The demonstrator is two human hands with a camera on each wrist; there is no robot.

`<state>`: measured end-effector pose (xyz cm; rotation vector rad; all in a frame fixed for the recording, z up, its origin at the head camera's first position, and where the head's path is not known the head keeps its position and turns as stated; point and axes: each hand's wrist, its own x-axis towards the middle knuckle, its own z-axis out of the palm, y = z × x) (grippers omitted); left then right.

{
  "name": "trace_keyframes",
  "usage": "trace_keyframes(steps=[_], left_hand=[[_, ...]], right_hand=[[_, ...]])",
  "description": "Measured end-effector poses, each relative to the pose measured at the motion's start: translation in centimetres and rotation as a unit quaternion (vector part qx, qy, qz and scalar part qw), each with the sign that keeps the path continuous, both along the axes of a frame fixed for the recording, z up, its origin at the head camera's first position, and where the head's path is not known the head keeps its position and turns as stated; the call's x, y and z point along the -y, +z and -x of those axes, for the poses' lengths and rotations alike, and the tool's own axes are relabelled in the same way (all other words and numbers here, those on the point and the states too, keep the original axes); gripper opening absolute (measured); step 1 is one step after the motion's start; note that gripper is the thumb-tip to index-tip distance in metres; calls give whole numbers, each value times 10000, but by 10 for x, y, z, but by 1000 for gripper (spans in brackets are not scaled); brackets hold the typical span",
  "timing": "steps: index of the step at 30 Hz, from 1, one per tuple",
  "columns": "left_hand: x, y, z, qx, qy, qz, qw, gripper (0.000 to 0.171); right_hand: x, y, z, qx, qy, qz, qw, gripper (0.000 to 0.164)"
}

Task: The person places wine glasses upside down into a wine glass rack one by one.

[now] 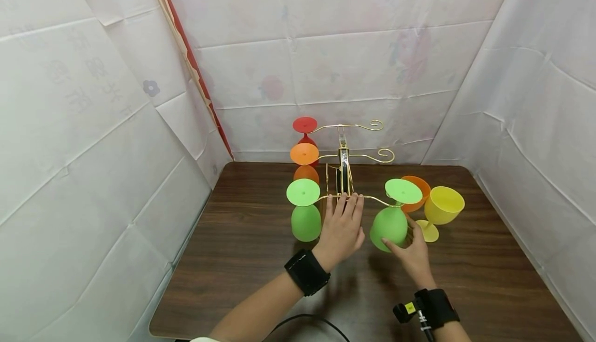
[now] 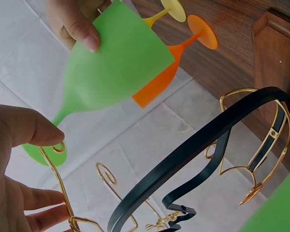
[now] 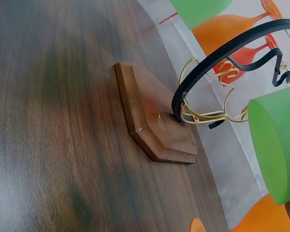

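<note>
My left hand point(image 1: 340, 231) holds the front wire arm of a gold and black goblet rack point(image 1: 344, 168); in the left wrist view, thumb and fingers lie on either side of the gold wire. My right hand point(image 1: 416, 255) grips the bowl of a green goblet point(image 1: 389, 226), mouth downward. Its foot overlaps the curled right end of that front arm. From the rack's left side hang a second green goblet point(image 1: 306, 224), an orange goblet point(image 1: 304, 154) and a red goblet point(image 1: 304, 124), all upside down.
A yellow goblet point(image 1: 444, 206) and another orange goblet point(image 1: 422, 186) stand upright right of the rack on the dark wooden table point(image 1: 242, 259). The rack's brown wooden base point(image 3: 157, 130) shows in the right wrist view. White sheets point(image 1: 335, 62) surround the table's back and sides.
</note>
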<state>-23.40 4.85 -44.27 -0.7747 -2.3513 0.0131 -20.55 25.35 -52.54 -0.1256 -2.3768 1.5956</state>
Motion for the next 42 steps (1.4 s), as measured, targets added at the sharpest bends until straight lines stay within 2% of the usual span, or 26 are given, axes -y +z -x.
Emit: trace_keyframes(steps=[10,16,26,30,33,37,42], left_hand=[[0,0,0,-12,-21,5,10000,65],[1,0,-1,52,-29,3,10000,65],[0,0,0,127,-47,-15,9999,67],[0,-1,1,113,-59,-49,9999,66],[0,-1,1,47,-74,-78,9999,66],[0,-1,2,10,-63,-79,9999,65],[0,-1,2,-16,-71,-76,9999,64]], right_hand=[[12,-5,5,-200,190,-65,9996,81],[17,-5,8,-97,198,-87,9997,84],[17,-7,15,-164,267,235,9992,86],[24,9,11,-255,231,225,9992,85],[25,11,10,-320,221,230,9990,84],[17,-8,20,-587,161,247,9978,84],[11,-11,20,-670,153,69,9976,86]])
